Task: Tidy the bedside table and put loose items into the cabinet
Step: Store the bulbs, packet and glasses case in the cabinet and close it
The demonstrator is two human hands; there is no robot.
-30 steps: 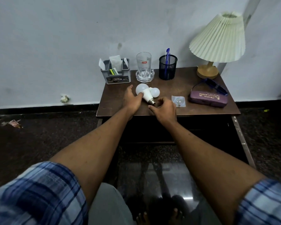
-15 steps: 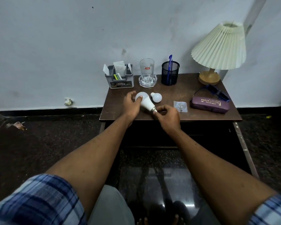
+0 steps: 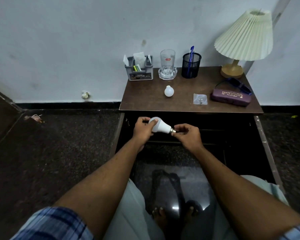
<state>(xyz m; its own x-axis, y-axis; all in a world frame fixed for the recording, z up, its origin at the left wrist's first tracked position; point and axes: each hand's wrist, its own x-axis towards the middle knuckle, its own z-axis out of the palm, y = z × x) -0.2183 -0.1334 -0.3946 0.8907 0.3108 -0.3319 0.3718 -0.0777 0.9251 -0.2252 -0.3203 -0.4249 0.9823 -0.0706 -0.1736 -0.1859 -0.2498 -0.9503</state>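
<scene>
A white bulb with a metal base lies sideways between both hands; left hand cups the globe, right hand pinches the base.

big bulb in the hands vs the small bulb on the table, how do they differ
The big bulb is clearly larger than the small bulb. The big bulb is held by left hand and right hand; the small bulb lies on the table. Both are white.

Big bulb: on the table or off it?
Off it. The big bulb is held below the table edge: left hand round the globe, right hand pinching its metal base.
</scene>
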